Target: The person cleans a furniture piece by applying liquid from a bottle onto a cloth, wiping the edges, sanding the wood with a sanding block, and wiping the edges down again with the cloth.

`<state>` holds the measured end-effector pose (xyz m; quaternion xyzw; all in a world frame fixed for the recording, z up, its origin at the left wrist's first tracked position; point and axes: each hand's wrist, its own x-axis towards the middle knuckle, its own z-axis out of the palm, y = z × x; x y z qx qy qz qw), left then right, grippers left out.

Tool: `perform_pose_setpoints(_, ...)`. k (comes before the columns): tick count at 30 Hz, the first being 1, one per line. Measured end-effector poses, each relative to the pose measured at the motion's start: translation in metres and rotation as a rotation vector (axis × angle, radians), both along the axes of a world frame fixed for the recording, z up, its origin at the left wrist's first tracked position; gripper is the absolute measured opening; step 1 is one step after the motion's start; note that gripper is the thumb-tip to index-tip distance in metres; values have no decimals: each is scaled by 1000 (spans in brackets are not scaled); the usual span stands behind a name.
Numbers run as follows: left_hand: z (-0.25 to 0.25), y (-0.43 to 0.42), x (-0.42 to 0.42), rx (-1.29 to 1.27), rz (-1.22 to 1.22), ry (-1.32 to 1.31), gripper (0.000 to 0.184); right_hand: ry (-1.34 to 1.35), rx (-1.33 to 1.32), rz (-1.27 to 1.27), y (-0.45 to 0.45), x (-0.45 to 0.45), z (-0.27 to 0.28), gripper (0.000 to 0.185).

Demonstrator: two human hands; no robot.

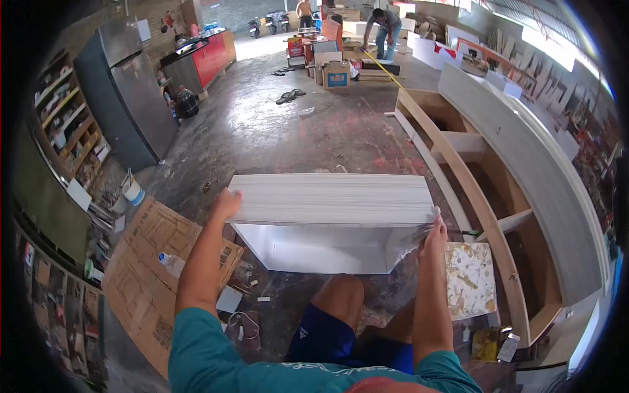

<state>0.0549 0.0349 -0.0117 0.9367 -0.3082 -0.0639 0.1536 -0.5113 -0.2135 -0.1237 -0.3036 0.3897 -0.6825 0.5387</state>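
Note:
A pale wood-grain panel [331, 198] lies across the top of a white open-fronted box [321, 257] on the floor before my knees. My left hand [228, 204] grips the panel's left end, with the thumb over the upper face. At the opposite end, my right hand [434, 237] holds the near right corner, fingers bent around the edge. The undersides of both grips are hidden. Whether the panel is fixed to the box or only rests on it, I cannot tell.
Flattened cardboard [141, 275] with a bottle [171, 263] lies left; a stained square board [470, 280] lies right. Beyond it stands a long compartmented wooden frame [458, 154]. A person [385, 31] bends over the far end of a yellow tape measure [383, 67]. A fridge [134, 85] stands left.

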Motion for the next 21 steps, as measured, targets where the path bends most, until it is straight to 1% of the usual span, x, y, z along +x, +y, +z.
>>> perform_pose_setpoints(1, 1, -9, 4, 11, 10, -33, 69, -27, 15, -22, 2, 9, 3, 40)
perform_pose_setpoints(2, -4, -15, 8, 34, 19, -57, 69, 242, 83, -140, 8, 8, 4, 37)
perform_pose_setpoints(3, -10, -24, 10, 58, 24, -79, 68, 285, 34, -162, 9, 11, 5, 38)
perform_pose_setpoints(5, -30, -36, -4, 12, 146, -253, 68, 400, -32, -205, 16, 5, -4, 42)
perform_pose_setpoints(6, -20, -37, -8, 64, 129, -200, 71, 444, 65, -238, 35, 12, 25, 45)
perform_pose_setpoints(7, -10, -38, -11, 115, 110, -147, 75, 485, 195, -213, 33, 6, 16, 50)
perform_pose_setpoints(8, -20, -42, 8, 132, 92, -110, 74, 525, 322, -179, 31, 0, 8, 54)
perform_pose_setpoints(9, -35, -39, 18, 13, 29, -219, 71, 67, 121, -180, 42, 7, 1, 52)
perform_pose_setpoints(10, -42, -39, 32, -51, -37, -211, 71, -199, 172, -230, 46, 11, 0, 45)
perform_pose_setpoints(11, -42, -41, 49, 104, -94, -296, 72, -178, 79, -170, 63, 6, -13, 38)
perform_pose_setpoints(12, -40, -39, 43, -11, -49, -263, 74, -126, 105, -268, 64, 1, -46, 36)
perform_pose_setpoints(13, -32, -41, 32, 26, -45, -262, 75, -167, 142, -277, 77, 0, -63, 29)
perform_pose_setpoints(14, -57, -44, 93, 26, -91, -289, 78, -121, 189, -295, 94, 1, -80, 23)
perform_pose_setpoints(15, -54, -45, 80, 50, -70, -286, 80, -79, 231, -305, 109, 3, -99, 19)
perform_pose_setpoints(16, -43, -44, 66, 71, -40, -286, 82, 13, 355, -297, 122, 4, -126, 19)
perform_pose_setpoints(17, -43, -45, 60, 72, -46, -283, 83, 103, 481, -281, 135, 6, -162, 21)
perform_pose_setpoints(18, -42, -44, 57, 66, -48, -285, 85, 337, 436, -274, 150, 8, -225, 17)
perform_pose_setpoints(19, -42, -39, 56, 60, -46, -290, 86, 569, 384, -256, 163, 11, -273, 21)
perform_pose_setpoints(21, -45, -31, 51, 41, -48, -307, 87, 1078, 230, 120, 204, 26, -254, 27)
